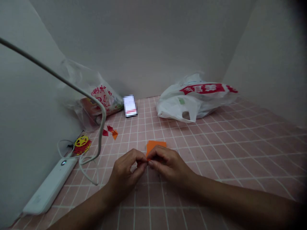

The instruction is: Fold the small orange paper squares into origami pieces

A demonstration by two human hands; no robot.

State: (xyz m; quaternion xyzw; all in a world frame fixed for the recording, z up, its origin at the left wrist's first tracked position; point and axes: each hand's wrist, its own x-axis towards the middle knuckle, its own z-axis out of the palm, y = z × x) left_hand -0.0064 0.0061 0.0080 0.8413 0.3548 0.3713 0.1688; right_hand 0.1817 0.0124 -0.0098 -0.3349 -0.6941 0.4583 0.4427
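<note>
Fingertips of my left hand [128,166] and my right hand [169,163] meet over the pink tiled surface, both closed in a pinch. Between them shows a tiny edge of orange-red folded paper [148,159], mostly hidden by the fingers. Just behind my right hand is a flat piece of orange paper [154,144], its near side covered by the fingers. Whether it joins the pinched edge I cannot tell. Farther left lie small folded pieces, two red paper pieces [105,132] and an orange paper piece [115,134].
A white power strip [51,185] and a grey cable [102,127] occupy the left side. Near them are yellow and red cut-out discs [82,142]. Toward the wall stand a clear plastic bag [91,95], a lit phone [129,105] and a white plastic bag [177,107].
</note>
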